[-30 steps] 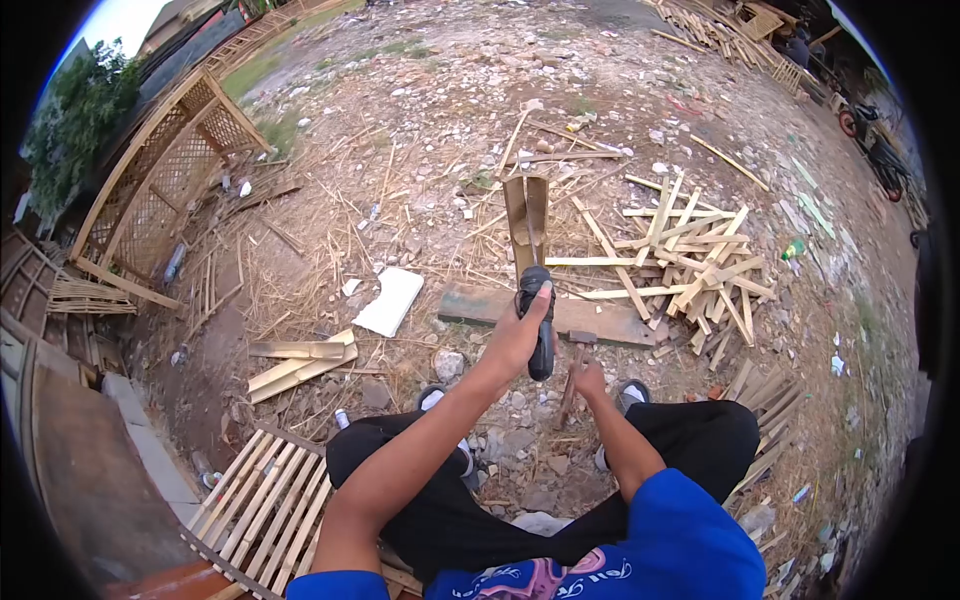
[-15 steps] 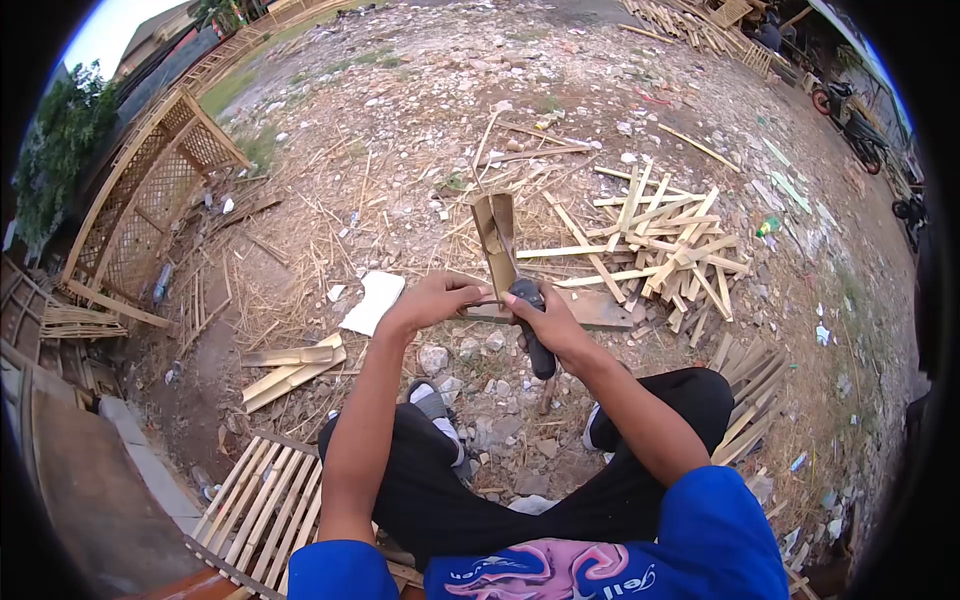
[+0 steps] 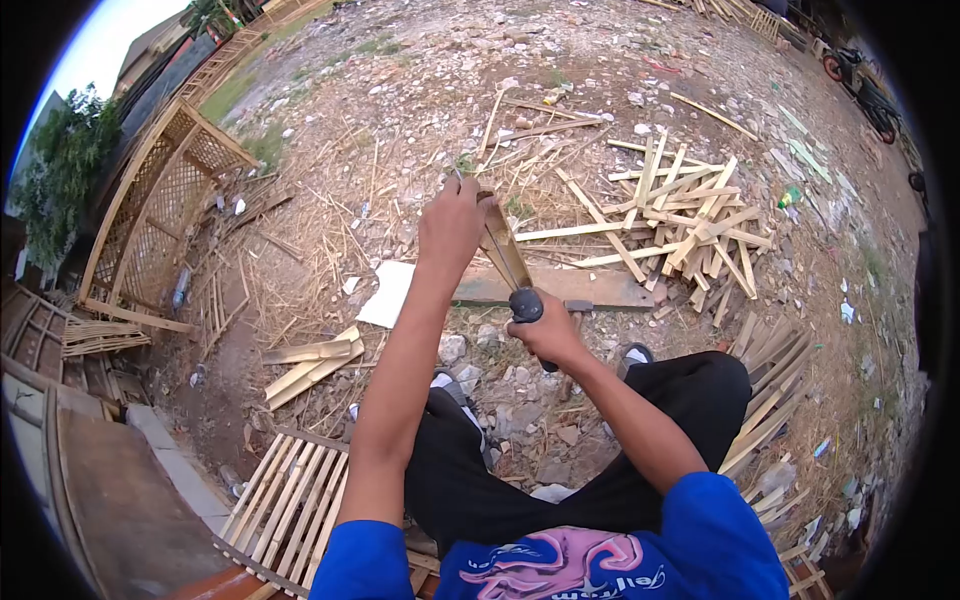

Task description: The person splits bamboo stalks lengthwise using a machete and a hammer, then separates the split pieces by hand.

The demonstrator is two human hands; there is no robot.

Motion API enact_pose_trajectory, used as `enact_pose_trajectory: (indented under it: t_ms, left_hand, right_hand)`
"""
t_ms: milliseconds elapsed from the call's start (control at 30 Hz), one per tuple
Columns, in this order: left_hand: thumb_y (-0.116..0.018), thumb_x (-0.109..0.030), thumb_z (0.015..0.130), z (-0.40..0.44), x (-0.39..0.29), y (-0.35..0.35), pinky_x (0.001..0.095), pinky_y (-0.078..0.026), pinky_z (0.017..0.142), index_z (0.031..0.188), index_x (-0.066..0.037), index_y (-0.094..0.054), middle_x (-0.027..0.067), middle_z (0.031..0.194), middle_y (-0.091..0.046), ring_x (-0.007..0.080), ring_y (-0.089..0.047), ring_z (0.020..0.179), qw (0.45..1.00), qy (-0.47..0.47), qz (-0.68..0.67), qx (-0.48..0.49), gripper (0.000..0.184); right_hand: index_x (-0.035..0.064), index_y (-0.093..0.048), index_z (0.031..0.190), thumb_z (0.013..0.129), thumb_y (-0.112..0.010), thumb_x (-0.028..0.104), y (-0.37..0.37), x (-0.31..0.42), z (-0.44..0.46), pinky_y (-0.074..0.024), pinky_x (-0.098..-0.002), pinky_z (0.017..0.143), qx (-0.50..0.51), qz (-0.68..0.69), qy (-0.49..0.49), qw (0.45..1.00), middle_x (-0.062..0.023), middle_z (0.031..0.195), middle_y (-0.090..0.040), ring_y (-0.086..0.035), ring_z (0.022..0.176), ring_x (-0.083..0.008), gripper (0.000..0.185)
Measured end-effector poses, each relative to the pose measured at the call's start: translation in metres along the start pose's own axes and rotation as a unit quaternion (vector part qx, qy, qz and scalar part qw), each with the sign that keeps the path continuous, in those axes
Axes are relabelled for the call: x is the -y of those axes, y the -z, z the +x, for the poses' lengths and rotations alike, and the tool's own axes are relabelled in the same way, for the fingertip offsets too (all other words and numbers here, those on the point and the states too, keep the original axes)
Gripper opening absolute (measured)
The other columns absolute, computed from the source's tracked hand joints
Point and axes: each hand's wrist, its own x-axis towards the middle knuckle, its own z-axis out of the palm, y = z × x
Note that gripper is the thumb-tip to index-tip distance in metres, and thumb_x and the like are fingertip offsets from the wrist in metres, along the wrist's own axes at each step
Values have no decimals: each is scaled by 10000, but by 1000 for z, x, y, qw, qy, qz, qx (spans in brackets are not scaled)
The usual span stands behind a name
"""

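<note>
My right hand point(image 3: 553, 325) is closed around the black handle of a long thin blade point(image 3: 508, 258), seen nearly edge-on. The blade runs away from me along a split bamboo piece point(image 3: 510, 250), hollow side facing me. At the far end of that bamboo, my left hand point(image 3: 450, 222) is closed with its fingers curled at the upper edge. A bit of the blade's tip shows past those fingers; whether they also touch it is hidden. The bamboo's near end stands by a wooden board point(image 3: 600, 287) on the ground. A hammer point(image 3: 578, 306) lies against the board, just right of my right hand.
A heap of split bamboo strips point(image 3: 690, 215) lies to the right. Left of the board are a white sheet point(image 3: 388, 295) and split bamboo pieces point(image 3: 315, 365). A slatted frame point(image 3: 285, 500) sits by my left leg, and a lattice panel point(image 3: 150, 215) stands farther left.
My left hand has moved from beside the handle up to the bamboo's far end. The handle has turned and the bamboo leans more. The hammer has come into sight.
</note>
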Motion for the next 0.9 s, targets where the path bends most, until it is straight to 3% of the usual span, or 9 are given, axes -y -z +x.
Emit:
enact_pose_trajectory:
  t_ms: [167,300,400,433,533,567,700,800,900]
  left_hand:
    - [-651,-277,916,13,14,-19,458,-498,655,942,-26,-593,163,894,-608,385,-633,802,998,-39,-44,-37,259]
    - [-661,-288,904,14,32,-22,453,-505,618,959,-55,-590,147,872,-607,378,-633,761,994,-70,-59,-62,250]
    - [-673,-292,895,11,37,-22,446,-508,587,986,-77,-604,129,852,-613,372,-637,724,992,-84,-61,-76,243]
    - [-675,-287,895,11,38,-22,444,-507,582,981,-76,-605,129,847,-611,370,-638,718,991,-89,-65,-78,238]
    - [-681,-274,893,7,39,-21,438,-503,569,974,-79,-619,126,829,-607,364,-640,704,989,-101,-66,-84,221]
    - [-684,-271,891,6,39,-21,436,-502,565,974,-81,-625,125,822,-606,362,-640,700,989,-105,-64,-86,215]
    - [-695,-212,887,1,32,-14,405,-505,627,1033,-41,-655,146,852,-643,336,-653,755,992,-87,-70,-61,228]
    - [-691,-220,894,1,31,-14,398,-510,632,1041,-37,-656,143,858,-650,329,-659,762,993,-85,-61,-60,237]
    - [-700,-248,883,4,31,-21,416,-500,572,1026,-94,-662,117,810,-622,335,-643,695,984,-123,-70,-109,213]
  right_hand:
    - [5,-615,975,664,-754,127,-5,-14,19,-499,-367,717,-41,-37,76,996,-116,829,-650,-635,761,-242,362]
    - [9,-601,959,676,-733,91,4,-13,25,-485,-339,705,25,16,58,998,-74,789,-614,-584,726,-190,322]
    - [18,-592,968,684,-719,69,7,-15,28,-472,-319,632,66,64,46,995,-41,770,-589,-557,677,-152,314]
    - [31,-586,986,692,-710,45,12,-13,28,-448,-299,562,95,79,-10,992,-18,762,-571,-532,636,-116,320]
    - [56,-537,1033,723,-698,-32,13,-12,26,-410,-264,422,118,98,-3,988,-16,725,-523,-522,502,-103,361]
    - [35,-571,1012,710,-695,16,18,-11,24,-426,-277,476,127,106,-38,985,-16,753,-556,-529,570,-106,327]
    - [45,-524,1029,732,-675,-57,22,-12,24,-402,-262,419,152,114,-39,981,-22,724,-513,-507,492,-103,348]
    - [39,-559,987,722,-678,-1,26,-13,23,-417,-262,445,162,130,-51,977,-16,739,-541,-516,524,-101,293]
    - [33,-560,982,721,-666,-17,30,-13,24,-408,-258,436,174,153,-50,971,-20,729,-540,-507,506,-94,287]
